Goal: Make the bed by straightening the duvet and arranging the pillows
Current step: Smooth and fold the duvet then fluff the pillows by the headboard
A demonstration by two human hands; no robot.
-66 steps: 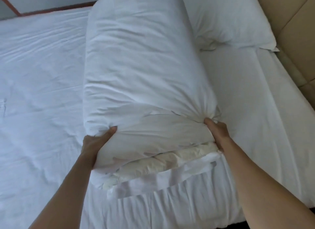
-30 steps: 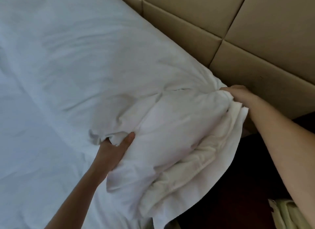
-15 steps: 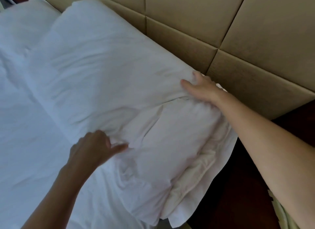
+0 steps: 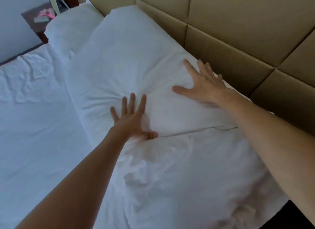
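Two flat hands on the big white pillow (image 4: 136,61), left hand (image 4: 131,121) pressed down, right hand (image 4: 202,87) spread wide, fingers straight, by the tan headboard (image 4: 238,32)

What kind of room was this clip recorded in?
A bedroom, possibly a hotel room: a bed made up in white sheets, two white pillows along a padded tan headboard, and a dark wooden bedside table in the far corner.
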